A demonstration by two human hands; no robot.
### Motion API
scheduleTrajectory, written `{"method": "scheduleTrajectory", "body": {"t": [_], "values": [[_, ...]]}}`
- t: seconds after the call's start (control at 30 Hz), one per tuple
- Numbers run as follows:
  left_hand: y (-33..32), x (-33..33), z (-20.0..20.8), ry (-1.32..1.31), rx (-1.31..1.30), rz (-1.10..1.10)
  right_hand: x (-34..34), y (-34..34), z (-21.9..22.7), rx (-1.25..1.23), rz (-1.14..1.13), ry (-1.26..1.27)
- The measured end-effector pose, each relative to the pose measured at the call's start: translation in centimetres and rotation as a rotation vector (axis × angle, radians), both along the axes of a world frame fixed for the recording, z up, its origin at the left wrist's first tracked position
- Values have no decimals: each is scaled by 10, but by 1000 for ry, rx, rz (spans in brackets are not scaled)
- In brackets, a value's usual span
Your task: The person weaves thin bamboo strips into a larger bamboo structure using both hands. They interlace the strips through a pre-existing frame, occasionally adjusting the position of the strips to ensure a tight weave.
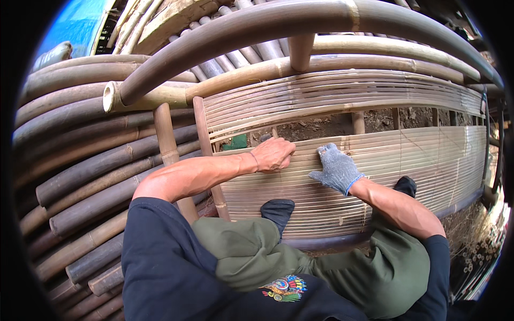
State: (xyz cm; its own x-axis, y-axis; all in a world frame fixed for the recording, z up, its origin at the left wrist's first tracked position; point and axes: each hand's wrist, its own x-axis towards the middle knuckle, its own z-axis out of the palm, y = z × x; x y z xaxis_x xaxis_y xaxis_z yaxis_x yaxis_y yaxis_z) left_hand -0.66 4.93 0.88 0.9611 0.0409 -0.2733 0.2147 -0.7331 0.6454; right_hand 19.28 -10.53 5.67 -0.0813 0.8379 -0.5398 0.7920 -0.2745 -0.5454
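A bench-like bamboo frame with a seat of thin bamboo slats (300, 206) lies in front of me, and my feet rest on the slats. My left hand (272, 155) is bare, with a thin band at the wrist. Its fingers are curled closed by the far edge of the seat slats; what they hold, if anything, is hidden. Just to its right my right hand (337, 168), in a grey knit glove with a blue cuff, lies on the slats, thumb stretched out from the fingers. A second band of slats (342, 88) runs across beyond a gap.
A thick bamboo rail (257, 29) arches along the far side. Many bamboo poles (80, 171) are stacked at the left, with more poles behind the frame. A blue sheet (75, 27) hangs at the upper left. Bare soil (316, 127) shows through the gap.
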Motion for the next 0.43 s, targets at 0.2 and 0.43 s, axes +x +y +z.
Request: {"method": "scheduleTrajectory", "body": {"t": [0.2,0.43], "values": [[-21,19,24,-20,-366,168,-17,-10,27,-575,-322,717],[-20,23,5,-151,-316,134,105,-25,151,-210,-105,180]]}}
